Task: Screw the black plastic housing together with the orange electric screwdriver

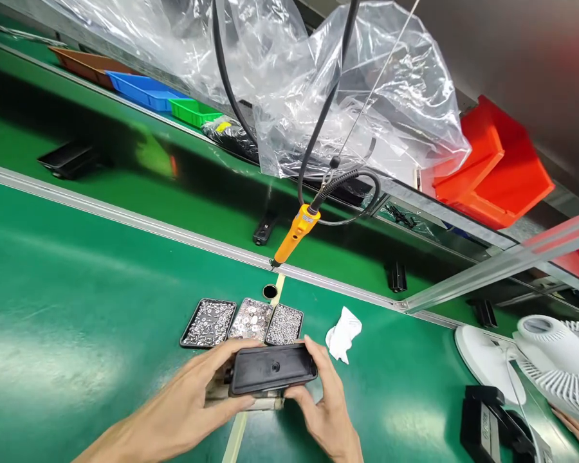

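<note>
A black rectangular plastic housing [258,373] with a small round hole in its face is held between my two hands, tilted slightly. My left hand [193,392] grips its left end, thumb below and fingers along the top edge. My right hand [325,399] closes on the right end, with the thumb at the lower edge. Under the housing a pale block [267,404] shows in part; whether the housing touches it, I cannot tell. Just beyond are three black trays of small metal parts: screws [210,323], washers [251,319] and tiny bright pieces [284,323].
An orange electric screwdriver [296,235] hangs above the bench by a cable. A white crumpled cloth or paper [343,334] lies right of the trays. Farther right are a white fan [554,366] and black parts [485,418]. Another person's hand [576,431] shows at the right edge.
</note>
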The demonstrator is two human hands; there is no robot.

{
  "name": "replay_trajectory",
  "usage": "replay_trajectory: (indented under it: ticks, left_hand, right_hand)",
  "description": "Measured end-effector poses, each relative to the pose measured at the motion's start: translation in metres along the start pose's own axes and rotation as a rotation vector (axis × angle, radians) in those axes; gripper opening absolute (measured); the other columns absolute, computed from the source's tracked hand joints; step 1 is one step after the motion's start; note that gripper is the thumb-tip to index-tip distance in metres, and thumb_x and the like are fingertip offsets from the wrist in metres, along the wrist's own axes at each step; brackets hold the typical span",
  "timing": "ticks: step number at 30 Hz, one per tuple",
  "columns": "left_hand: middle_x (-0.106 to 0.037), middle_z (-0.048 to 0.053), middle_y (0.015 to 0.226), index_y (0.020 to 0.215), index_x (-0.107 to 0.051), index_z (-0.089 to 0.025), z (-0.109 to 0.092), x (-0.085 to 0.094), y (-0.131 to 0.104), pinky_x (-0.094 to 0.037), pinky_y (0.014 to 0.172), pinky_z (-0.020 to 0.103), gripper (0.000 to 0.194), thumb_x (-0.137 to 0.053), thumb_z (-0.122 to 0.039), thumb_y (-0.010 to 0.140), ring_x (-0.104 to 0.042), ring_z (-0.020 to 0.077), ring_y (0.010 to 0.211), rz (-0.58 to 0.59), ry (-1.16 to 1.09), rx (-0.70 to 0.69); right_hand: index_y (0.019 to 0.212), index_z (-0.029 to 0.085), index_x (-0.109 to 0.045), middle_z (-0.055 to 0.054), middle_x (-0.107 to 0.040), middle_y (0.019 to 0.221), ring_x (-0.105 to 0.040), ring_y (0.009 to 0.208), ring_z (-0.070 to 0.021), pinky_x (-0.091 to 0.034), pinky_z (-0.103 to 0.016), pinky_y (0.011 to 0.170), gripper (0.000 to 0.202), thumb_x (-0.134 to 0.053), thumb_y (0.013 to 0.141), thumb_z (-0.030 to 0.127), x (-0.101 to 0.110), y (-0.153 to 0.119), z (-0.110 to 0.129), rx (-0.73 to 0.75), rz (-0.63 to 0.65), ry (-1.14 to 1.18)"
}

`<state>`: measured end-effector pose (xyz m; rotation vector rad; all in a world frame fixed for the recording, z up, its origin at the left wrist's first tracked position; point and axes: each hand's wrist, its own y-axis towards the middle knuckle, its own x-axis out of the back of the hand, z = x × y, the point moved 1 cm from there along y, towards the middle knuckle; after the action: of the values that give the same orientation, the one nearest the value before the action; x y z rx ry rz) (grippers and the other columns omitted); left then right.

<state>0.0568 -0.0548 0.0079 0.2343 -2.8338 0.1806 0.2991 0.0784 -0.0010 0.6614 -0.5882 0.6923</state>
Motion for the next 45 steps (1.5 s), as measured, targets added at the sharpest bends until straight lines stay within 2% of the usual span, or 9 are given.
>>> replay_trajectory:
  ticks: [7,12,16,19,23,28,38,42,45]
  left_hand:
    - [-0.051,0.004,0.154,0.138,-0.066,-0.037,0.015,0.002,-0.004,-0.026,0.126,0.058,0.054,-0.078,-0.050,0.088,-0.039,0.0392,0.146,-0.041,0.023,-0.019]
    - [-0.047,0.000,0.158,0.148,-0.056,-0.044,0.028,0.003,-0.004,-0.019,0.128,0.060,0.058,-0.072,-0.052,0.092,-0.041,0.0373,0.146,0.075,0.119,-0.026]
    - [-0.045,-0.001,0.159,0.152,-0.049,-0.047,0.035,0.004,-0.006,-0.022,0.126,0.061,0.064,-0.073,-0.050,0.093,-0.042,0.0381,0.146,0.086,0.180,-0.087]
    - [-0.046,-0.001,0.158,0.154,-0.046,-0.046,0.039,0.001,-0.009,-0.021,0.126,0.060,0.067,-0.074,-0.048,0.092,-0.041,0.0385,0.147,0.065,0.188,-0.114]
    - [-0.053,-0.002,0.153,0.149,-0.054,-0.045,0.039,-0.005,-0.011,-0.017,0.129,0.055,0.059,-0.073,-0.050,0.093,-0.043,0.0364,0.144,-0.032,0.172,-0.110]
    - [-0.059,0.000,0.146,0.141,-0.064,-0.043,0.033,-0.008,-0.011,-0.017,0.130,0.054,0.056,-0.076,-0.057,0.088,-0.048,0.0374,0.140,-0.104,0.124,-0.065]
    - [-0.056,-0.001,0.149,0.144,-0.060,-0.045,0.040,-0.006,-0.006,-0.021,0.128,0.056,0.057,-0.074,-0.055,0.090,-0.050,0.0366,0.140,-0.067,0.220,-0.111]
    - [-0.049,0.000,0.156,0.152,-0.050,-0.046,0.046,0.001,-0.006,-0.026,0.126,0.059,0.064,-0.071,-0.054,0.092,-0.042,0.0375,0.146,0.040,0.260,-0.109]
    - [-0.045,0.000,0.159,0.156,-0.045,-0.043,0.040,0.018,-0.005,-0.032,0.124,0.053,0.069,-0.068,-0.059,0.093,-0.038,0.0372,0.149,0.139,0.139,-0.031]
  right_hand:
    - [0.158,0.026,-0.038,-0.011,-0.052,0.153,-0.048,0.145,-0.0248,-0.048,-0.041,0.119,0.053,-0.053,0.107,0.030,-0.005,-0.013,-0.004,0.046,0.123,-0.063]
    - [0.159,0.026,-0.037,-0.011,-0.047,0.158,-0.048,0.146,-0.0249,-0.048,-0.043,0.119,0.052,-0.048,0.109,0.030,-0.008,-0.021,-0.008,0.069,0.158,-0.174]
    - [0.161,0.025,-0.035,-0.013,-0.042,0.162,-0.044,0.149,-0.0257,-0.047,-0.045,0.120,0.052,-0.042,0.110,0.026,-0.010,-0.025,-0.015,0.110,0.187,-0.185]
    - [0.161,0.024,-0.034,-0.013,-0.042,0.162,-0.044,0.149,-0.0263,-0.047,-0.046,0.119,0.052,-0.041,0.110,0.032,-0.012,-0.028,-0.020,0.116,0.194,-0.172]
    - [0.160,0.023,-0.037,-0.015,-0.045,0.159,-0.046,0.148,-0.0268,-0.048,-0.048,0.118,0.054,-0.031,0.111,0.047,-0.017,-0.031,-0.028,0.130,0.164,-0.141]
    - [0.157,0.024,-0.039,-0.016,-0.056,0.150,-0.055,0.140,-0.0244,-0.051,-0.047,0.114,0.050,-0.030,0.112,0.046,-0.022,-0.023,-0.034,0.234,0.078,-0.078]
    - [0.152,0.024,-0.045,-0.016,-0.059,0.146,-0.061,0.133,-0.0252,-0.053,-0.047,0.109,0.047,-0.033,0.111,0.044,-0.025,-0.018,-0.030,0.235,0.011,-0.058]
    - [0.153,0.025,-0.045,-0.015,-0.058,0.147,-0.061,0.133,-0.0260,-0.053,-0.047,0.109,0.048,-0.033,0.111,0.046,-0.025,-0.020,-0.033,0.249,-0.005,-0.095]
    - [0.154,0.027,-0.046,-0.014,-0.059,0.147,-0.061,0.133,-0.0275,-0.052,-0.048,0.110,0.055,-0.030,0.110,0.055,-0.023,-0.021,-0.034,0.238,-0.001,-0.010]
